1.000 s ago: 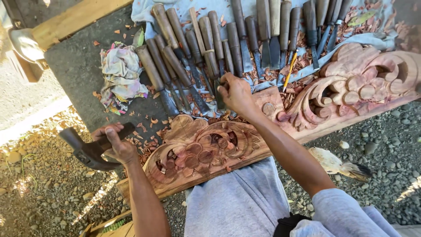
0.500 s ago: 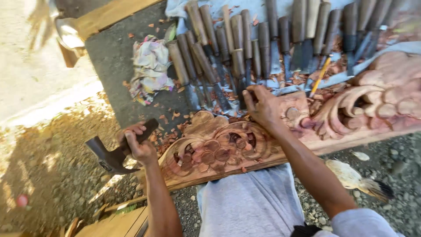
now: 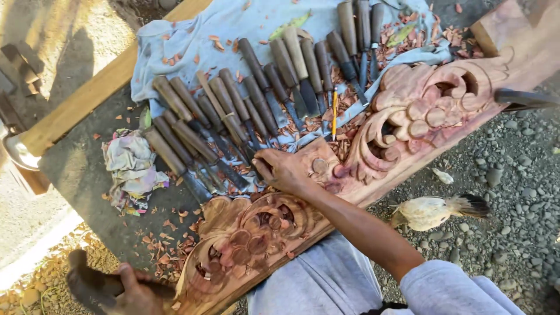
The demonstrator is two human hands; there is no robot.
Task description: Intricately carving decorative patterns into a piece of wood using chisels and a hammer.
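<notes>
Spreading across the scene from 7 o'clock to 2 o'clock, a long carved wooden panel (image 3: pixel 350 157) is laid flat on the dark work surface (image 3: pixel 81 169), its scrolls and rosettes turned upward so that the relief can be reached from above. The left hand (image 3: pixel 137 294), at 7 o'clock near the lower edge, is closed around the handle of a dark mallet (image 3: pixel 87 286), which is held low and away from the carving. The right hand (image 3: pixel 286 170), close to the centre, is rested on the upper edge of the panel with its fingers curled toward the nearest of the chisels (image 3: pixel 233 125); whether one is actually pinched cannot be told, since the fingertips are hidden among the blades.

The chisels are ranged side by side on a pale blue cloth (image 3: pixel 192 41) from 10 o'clock to 1 o'clock, handles pointing away and blades toward the panel, probably so that each can be picked out by its edge. A yellow pencil (image 3: pixel 335 114) is left among them just above the panel. Wood chips (image 3: pixel 163 251) are scattered around the carving. A crumpled rag (image 3: pixel 131 169) is set at 9 o'clock, and a wooden beam (image 3: pixel 87 99) is seen beyond it. On the gravel (image 3: pixel 513 192) at 4 o'clock a small chicken (image 3: pixel 429 211) is standing just beside the panel's lower edge.
</notes>
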